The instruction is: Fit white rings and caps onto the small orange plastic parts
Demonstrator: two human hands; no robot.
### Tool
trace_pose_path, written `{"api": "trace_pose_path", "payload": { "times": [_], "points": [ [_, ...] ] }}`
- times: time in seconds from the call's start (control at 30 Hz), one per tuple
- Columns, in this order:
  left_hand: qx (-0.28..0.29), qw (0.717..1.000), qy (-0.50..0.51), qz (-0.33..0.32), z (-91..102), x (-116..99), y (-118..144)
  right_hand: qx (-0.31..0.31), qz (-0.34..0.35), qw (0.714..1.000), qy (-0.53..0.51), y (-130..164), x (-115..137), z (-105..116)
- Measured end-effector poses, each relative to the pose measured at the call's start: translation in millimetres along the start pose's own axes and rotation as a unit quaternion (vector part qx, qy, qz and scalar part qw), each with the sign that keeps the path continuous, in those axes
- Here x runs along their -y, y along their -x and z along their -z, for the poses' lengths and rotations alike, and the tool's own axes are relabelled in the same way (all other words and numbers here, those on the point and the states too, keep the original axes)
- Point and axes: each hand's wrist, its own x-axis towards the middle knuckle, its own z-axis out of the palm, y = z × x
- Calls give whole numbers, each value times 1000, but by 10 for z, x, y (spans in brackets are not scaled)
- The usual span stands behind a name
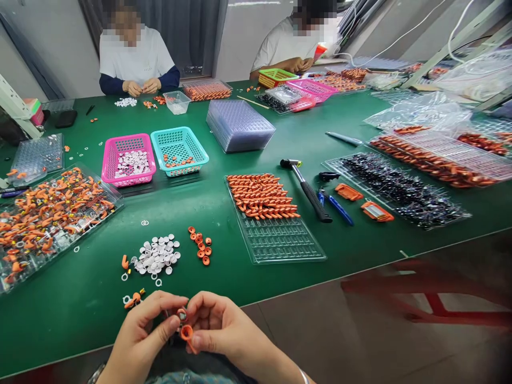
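My left hand (146, 333) is closed, thumb and fingers pinching a small round part with a pale centre (182, 315). Against it, my right hand (224, 322) grips an orange cup-shaped plastic part (186, 333) with a short stem. Both hands meet just over the near table edge, and the fingers partly hide the two pieces. Beyond my left hand lie orange earpiece-like parts (135, 300) and white rings (159, 282). A pile of small white discs (158, 255) sits farther in, with several orange caps (201, 246) to its right.
A clear tray (284, 242) holds rows of orange parts. At left is a heaped tray (52, 213); behind stand a pink basket (128, 183) and a blue basket (180, 170). A hammer (308, 192) and blue-handled pliers (338, 208) lie right. Two people sit across the table.
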Motion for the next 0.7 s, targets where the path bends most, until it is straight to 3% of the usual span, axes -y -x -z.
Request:
{"api": "trace_pose_path", "payload": {
  "times": [0.13, 0.3, 0.43, 0.6, 0.7],
  "points": [
    [-54, 992, 90, 69, 16, 92, 23, -20, 8, 999, -43, -15, -55, -16],
    [-29, 985, 132, 107, 5, 110, 21, -29, 17, 998, -52, -12, -85, -47],
    [-34, 995, 74, 63, -32, 23, 20, -34, 21, 997, -59, -21, -123, -66],
    [-88, 995, -47, -28, -45, -49, 68, -56, 35, 996, -55, -30, -161, -71],
    [-67, 991, -106, -38, -43, -84, 99, -72, 42, 996, -44, -21, -154, -79]
  ]
}}
